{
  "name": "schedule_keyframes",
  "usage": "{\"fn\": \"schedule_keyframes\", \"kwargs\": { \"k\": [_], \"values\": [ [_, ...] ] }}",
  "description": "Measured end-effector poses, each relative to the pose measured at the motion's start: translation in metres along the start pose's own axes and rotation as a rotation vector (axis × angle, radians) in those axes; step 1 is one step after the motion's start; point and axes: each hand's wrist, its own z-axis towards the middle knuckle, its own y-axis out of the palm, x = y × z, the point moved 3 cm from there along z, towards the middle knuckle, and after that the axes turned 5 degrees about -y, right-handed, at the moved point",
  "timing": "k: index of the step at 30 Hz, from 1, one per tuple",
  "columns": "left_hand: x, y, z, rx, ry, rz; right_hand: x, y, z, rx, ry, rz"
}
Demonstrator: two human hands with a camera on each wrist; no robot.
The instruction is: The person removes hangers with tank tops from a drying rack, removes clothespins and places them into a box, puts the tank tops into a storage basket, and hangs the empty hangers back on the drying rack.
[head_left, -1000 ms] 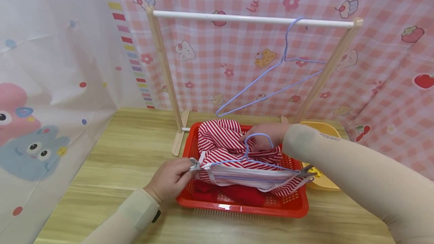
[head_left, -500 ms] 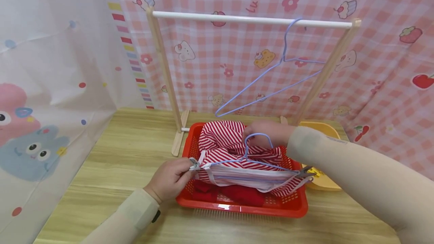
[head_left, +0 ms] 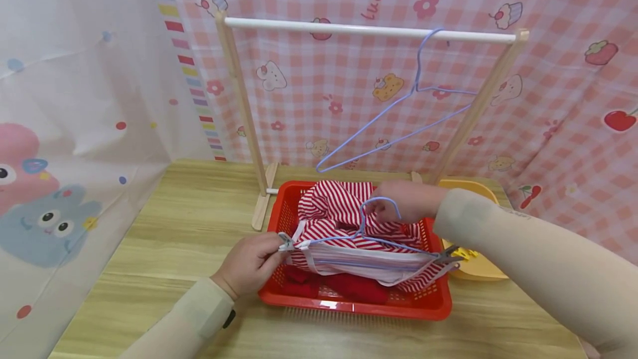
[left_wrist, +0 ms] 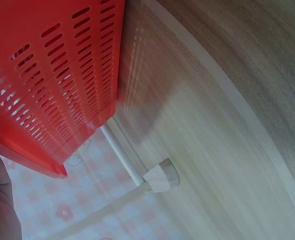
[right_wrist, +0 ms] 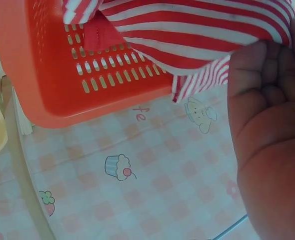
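A red-and-white striped garment lies bunched in a red basket, its white-edged opening stretched along a blue wire hanger. At the opening's left end, my left hand pinches a grey clothespin. A darker clothespin clamps the right end. My right hand reaches behind the hanger's hook and grips the striped cloth. In the right wrist view, curled fingers hold a fold of it. Only an edge of the left hand shows in the left wrist view.
A wooden rack with a white rod stands behind the basket, another blue hanger hanging from it. Right of the basket is a yellow tray with yellow clothespins. Red cloth lies in the basket's front.
My right hand has moved to the right, drawing the striped cloth with it. The left hand has stayed at its clothespin.
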Motion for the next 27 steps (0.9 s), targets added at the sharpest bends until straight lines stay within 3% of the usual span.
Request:
{"fn": "schedule_keyframes", "kwargs": {
  "k": [6, 18, 21, 27],
  "values": [
    [0.001, 0.0, 0.0, -0.002, -0.01, 0.005, -0.008, -0.001, -0.005, -0.043, 0.038, -0.034],
    [-0.002, 0.001, -0.001, 0.022, 0.015, -0.001, -0.018, 0.004, -0.009, -0.075, 0.058, 0.118],
    [-0.001, 0.001, -0.001, 0.024, 0.019, -0.002, -0.016, 0.005, -0.01, -0.068, 0.055, 0.136],
    [-0.001, 0.0, 0.0, 0.015, -0.004, -0.006, -0.009, 0.006, -0.014, -0.003, 0.055, 0.058]
  ]
}}
